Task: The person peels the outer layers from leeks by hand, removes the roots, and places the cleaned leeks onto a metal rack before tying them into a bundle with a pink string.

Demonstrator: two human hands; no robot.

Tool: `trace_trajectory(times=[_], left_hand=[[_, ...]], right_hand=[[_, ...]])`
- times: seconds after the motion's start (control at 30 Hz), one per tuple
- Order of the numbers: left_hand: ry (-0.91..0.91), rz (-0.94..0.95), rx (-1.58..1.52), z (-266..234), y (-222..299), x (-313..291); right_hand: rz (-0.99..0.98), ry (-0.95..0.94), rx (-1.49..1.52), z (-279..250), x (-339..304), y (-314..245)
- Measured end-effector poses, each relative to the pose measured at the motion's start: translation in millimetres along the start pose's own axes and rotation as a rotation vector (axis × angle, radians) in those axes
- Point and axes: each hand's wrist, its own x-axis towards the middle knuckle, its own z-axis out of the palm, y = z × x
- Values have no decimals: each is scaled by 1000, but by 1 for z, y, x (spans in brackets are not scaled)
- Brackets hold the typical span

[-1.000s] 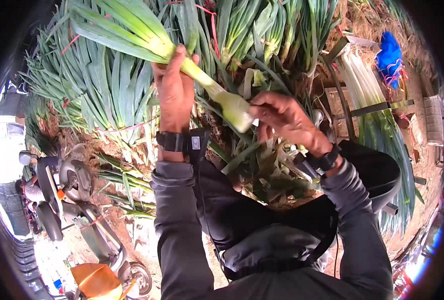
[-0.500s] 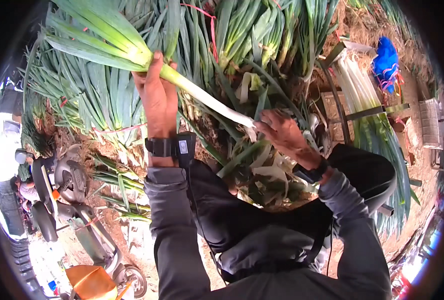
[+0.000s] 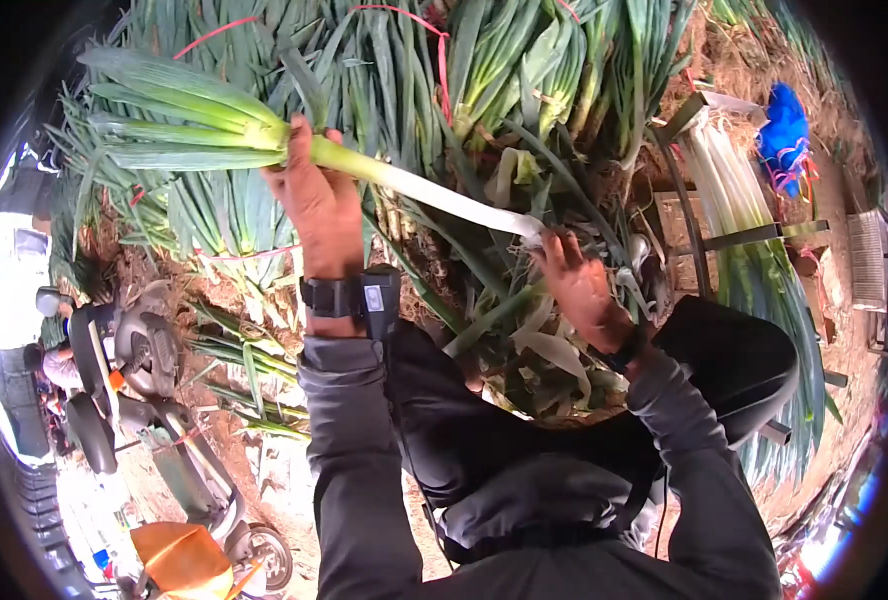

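A single leek (image 3: 434, 194) slants across the middle, its green leaves fanned out at the upper left and its white shank running down to the right. My left hand (image 3: 322, 205) is closed around it just below the leaves. At the white root end, the fingers of my right hand (image 3: 586, 290) are bent together and touch the tip; the exact pinch is partly hidden. Beneath this end, between my legs, lies a heap of stripped leaves and peelings (image 3: 549, 350).
Leek bundles tied with pink string (image 3: 394, 90) fill the far side. On the right, trimmed leeks (image 3: 729, 190) lie in a metal frame (image 3: 699, 240), beside a blue bundle of ties (image 3: 784, 130). A scooter (image 3: 179, 450) and an orange sheet (image 3: 184, 560) are at the left.
The leek has swung to a flatter angle, its leaves lower and its root end farther right. My right hand has shifted slightly right and down, and its fingers have drawn together at the root end.
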Motion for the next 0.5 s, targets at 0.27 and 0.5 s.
trace_trajectory(times=[0.27,0.5], left_hand=[[-39,-47,-30,17,-14,-17],[-292,-70,-35,23,-12,-47]], right_hand=[[553,-191,1142,22,-21,31],[824,-226,1220,26,-23,33]])
